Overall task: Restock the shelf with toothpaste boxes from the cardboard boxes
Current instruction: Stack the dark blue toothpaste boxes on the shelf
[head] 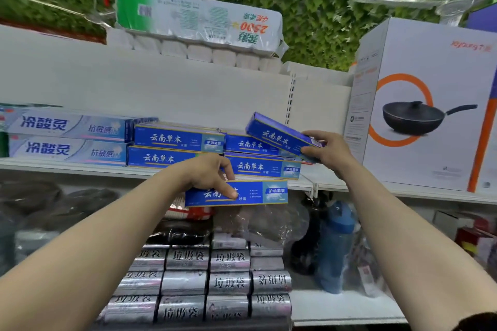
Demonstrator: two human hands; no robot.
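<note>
A: While the right hand (326, 149) lifts one blue toothpaste box (279, 136) above the right stack (262, 158), which step would you say is in hand?

B: I judge it is the placing step. The fingers (314, 135) and the thumb pinch the near end of that box, which is tilted, its far end higher, just above the stacked boxes. It is not yet laid down.

A: And the left hand (207, 173)?

B: It holds a second blue box (239, 193) in front of the shelf edge (376, 188), lower than the stacks. The thumb (227, 189) presses on the front face; the other fingers curl over the top edge, pressed together.

A: What does the next move call for?

B: I think the tilted box must be made level and slid from the fingertips onto the right stack, with the print to the front. Then the second box could go on the left stack (174, 146), which lies beyond the left knuckles.

A: What can be read?

B: The blue boxes say 云南草本 and 牙膏, with 护齿清爽 at the end panel. Left of them, the pale boxes (67, 137) say 冷酸灵 and 抗敏感. The silver packs (204, 282) below the wrists say 垃圾袋. The pan carton (430, 105), right of the right hand, carries a small red logo that I cannot read for certain.
</note>
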